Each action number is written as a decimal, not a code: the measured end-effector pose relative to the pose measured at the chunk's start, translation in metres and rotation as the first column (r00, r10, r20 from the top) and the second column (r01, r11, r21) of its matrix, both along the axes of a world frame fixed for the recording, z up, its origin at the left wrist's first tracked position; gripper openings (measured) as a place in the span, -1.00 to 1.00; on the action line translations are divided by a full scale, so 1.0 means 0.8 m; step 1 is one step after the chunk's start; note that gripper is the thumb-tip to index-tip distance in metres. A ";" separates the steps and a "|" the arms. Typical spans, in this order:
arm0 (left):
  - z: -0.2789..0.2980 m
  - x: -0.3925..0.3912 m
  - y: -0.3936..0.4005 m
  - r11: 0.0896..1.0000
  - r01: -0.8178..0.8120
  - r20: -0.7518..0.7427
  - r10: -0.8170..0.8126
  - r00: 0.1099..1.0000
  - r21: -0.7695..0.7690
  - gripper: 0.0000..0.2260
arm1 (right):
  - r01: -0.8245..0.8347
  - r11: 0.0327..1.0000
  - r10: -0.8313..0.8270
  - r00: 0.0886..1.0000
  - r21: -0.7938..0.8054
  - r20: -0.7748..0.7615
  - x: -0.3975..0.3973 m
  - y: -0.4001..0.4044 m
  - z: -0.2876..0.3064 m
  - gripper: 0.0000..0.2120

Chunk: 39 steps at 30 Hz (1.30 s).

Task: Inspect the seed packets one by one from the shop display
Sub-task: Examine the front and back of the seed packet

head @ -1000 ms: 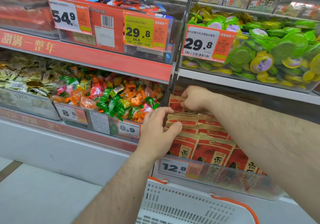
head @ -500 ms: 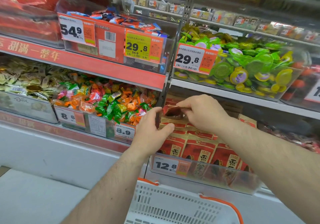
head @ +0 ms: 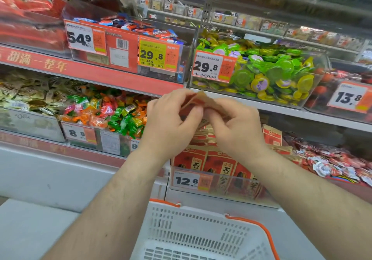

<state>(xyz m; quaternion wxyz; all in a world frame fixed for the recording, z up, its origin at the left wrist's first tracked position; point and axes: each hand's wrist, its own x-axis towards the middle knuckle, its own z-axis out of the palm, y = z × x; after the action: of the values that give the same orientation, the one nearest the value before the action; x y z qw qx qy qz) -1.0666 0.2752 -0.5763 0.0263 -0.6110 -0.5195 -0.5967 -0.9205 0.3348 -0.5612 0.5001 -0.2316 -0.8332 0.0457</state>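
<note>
A red and tan seed packet is lifted above the display, blurred and mostly hidden by my fingers. My left hand grips its left side, and my right hand pinches its right side. Below my hands, several more red seed packets stand in rows in a clear bin with a 12.8 price tag.
A white shopping basket with an orange rim sits below my arms. Left of the seed bin lies a bin of bright wrapped candies. Above is a shelf with green and yellow jelly cups. Red-wrapped sweets lie at the right.
My right hand pulled a packet up out of the bin. My left hand left the stacked packets and took hold of the lifted one. The view shifted left and up.
</note>
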 end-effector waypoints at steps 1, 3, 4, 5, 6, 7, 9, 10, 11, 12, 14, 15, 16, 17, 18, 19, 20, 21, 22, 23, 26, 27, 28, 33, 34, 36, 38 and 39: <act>0.010 0.003 -0.010 0.996 0.036 0.055 -0.032 0.998 -0.077 -0.88 | -0.018 0.993 0.013 0.999 -0.113 -0.051 -0.002 -0.007 0.005 -0.93; 0.020 0.005 -0.020 0.969 0.105 0.201 -0.059 0.978 -0.222 -0.81 | -0.046 0.951 0.013 0.994 -0.305 -0.111 -0.004 -0.016 0.010 -0.92; 0.020 0.004 -0.023 0.953 0.139 0.259 -0.067 0.964 -0.269 -0.75 | -0.078 0.918 0.025 0.990 -0.390 -0.140 -0.004 -0.019 0.010 -0.89; 0.019 0.004 -0.024 0.939 0.170 0.290 -0.081 0.954 -0.298 -0.71 | -0.117 0.879 0.037 0.983 -0.463 -0.177 -0.002 -0.021 0.008 -0.86; 0.017 0.003 -0.024 0.928 0.200 0.312 -0.099 0.945 -0.313 -0.69 | -0.151 0.838 0.042 0.976 -0.525 -0.214 0.000 -0.023 0.005 -0.83; 0.014 0.006 -0.025 0.917 0.242 0.355 -0.122 0.927 -0.318 -0.70 | -0.173 0.799 0.038 0.970 -0.575 -0.239 0.004 -0.025 0.002 -0.81; 0.003 0.016 -0.025 0.884 0.361 0.513 -0.171 0.841 -0.297 -0.78 | -0.189 0.736 0.027 0.968 -0.650 -0.251 0.012 -0.029 -0.005 -0.81; -0.004 0.023 -0.025 0.861 0.431 0.598 -0.201 0.776 -0.269 -0.80 | -0.188 0.713 0.022 0.969 -0.676 -0.247 0.017 -0.032 -0.010 -0.81; -0.011 0.029 -0.027 0.834 0.493 0.664 -0.225 0.713 -0.247 -0.82 | -0.181 0.696 0.019 0.972 -0.695 -0.235 0.023 -0.034 -0.016 -0.82; -0.019 0.033 -0.027 0.808 0.536 0.699 -0.236 0.674 -0.244 -0.84 | -0.165 0.686 0.015 0.977 -0.709 -0.213 0.029 -0.037 -0.022 -0.84; -0.035 0.037 -0.028 0.756 0.588 0.721 -0.235 0.652 -0.287 -0.88 | -0.123 0.662 -0.004 0.986 -0.739 -0.168 0.041 -0.043 -0.036 -0.88; -0.042 0.036 -0.029 0.729 0.605 0.719 -0.229 0.656 -0.321 -0.89 | -0.115 0.635 -0.021 0.986 -0.764 -0.166 0.047 -0.044 -0.045 -0.88; -0.047 0.033 -0.029 0.701 0.615 0.707 -0.225 0.670 -0.360 -0.90 | -0.122 0.596 -0.041 0.983 -0.794 -0.181 0.052 -0.046 -0.054 -0.87; -0.052 0.031 -0.030 0.673 0.619 0.687 -0.222 0.691 -0.405 -0.89 | -0.129 0.554 -0.061 0.979 -0.823 -0.195 0.058 -0.048 -0.062 -0.84; -0.056 0.028 -0.029 0.644 0.616 0.657 -0.226 0.720 -0.454 -0.87 | -0.128 0.524 -0.077 0.977 -0.842 -0.197 0.062 -0.049 -0.070 -0.83; -0.059 0.027 -0.029 0.617 0.608 0.620 -0.235 0.748 -0.500 -0.84 | -0.117 0.517 -0.089 0.978 -0.848 -0.189 0.068 -0.049 -0.079 -0.82; -0.064 0.026 -0.027 0.601 0.591 0.580 -0.246 0.777 -0.537 -0.80 | -0.102 0.519 -0.094 0.980 -0.849 -0.175 0.073 -0.050 -0.087 -0.82; -0.068 0.026 -0.027 0.594 0.570 0.540 -0.254 0.803 -0.568 -0.78 | -0.089 0.523 -0.091 0.983 -0.847 -0.160 0.078 -0.051 -0.094 -0.83; -0.072 0.027 -0.025 0.595 0.548 0.505 -0.260 0.823 -0.588 -0.77 | -0.081 0.528 -0.089 0.985 -0.846 -0.150 0.082 -0.053 -0.100 -0.83; -0.077 0.029 -0.025 0.597 0.533 0.483 -0.261 0.836 -0.599 -0.78 | -0.079 0.532 -0.086 0.985 -0.843 -0.147 0.087 -0.054 -0.105 -0.83; -0.088 0.036 -0.023 0.602 0.510 0.457 -0.255 0.852 -0.615 -0.76 | -0.091 0.547 -0.077 0.984 -0.832 -0.158 0.097 -0.055 -0.115 -0.79; -0.091 0.037 -0.023 0.604 0.507 0.451 -0.258 0.855 -0.615 -0.75 | -0.096 0.552 -0.076 0.983 -0.828 -0.164 0.099 -0.055 -0.117 -0.79; -0.093 0.039 -0.023 0.610 0.504 0.440 -0.267 0.857 -0.611 -0.75 | -0.100 0.554 -0.076 0.982 -0.827 -0.170 0.101 -0.055 -0.119 -0.79; -0.101 0.045 -0.024 0.664 0.475 0.386 -0.291 0.875 -0.577 -0.77 | -0.150 0.543 -0.080 0.970 -0.826 -0.229 0.110 -0.054 -0.122 -0.77; -0.103 0.046 -0.024 0.672 0.474 0.384 -0.292 0.876 -0.568 -0.76 | -0.154 0.542 -0.082 0.969 -0.826 -0.235 0.110 -0.053 -0.122 -0.77; -0.107 0.047 -0.023 0.682 0.485 0.410 -0.286 0.866 -0.548 -0.77 | -0.154 0.543 -0.084 0.968 -0.826 -0.235 0.111 -0.053 -0.124 -0.77; -0.110 0.049 -0.023 0.683 0.514 0.470 -0.274 0.839 -0.519 -0.88 | -0.162 0.540 -0.078 0.967 -0.826 -0.241 0.111 -0.052 -0.125 -0.78; -0.111 0.050 -0.024 0.679 0.529 0.500 -0.267 0.824 -0.510 -0.93 | -0.166 0.535 -0.072 0.968 -0.828 -0.240 0.111 -0.051 -0.126 -0.79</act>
<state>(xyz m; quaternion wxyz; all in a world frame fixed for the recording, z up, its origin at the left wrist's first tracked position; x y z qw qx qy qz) -1.0267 0.2563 -0.6651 -0.4149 -0.5540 -0.5332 -0.4865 -0.8319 0.2939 -0.6620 0.4238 -0.4135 -0.6452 0.4828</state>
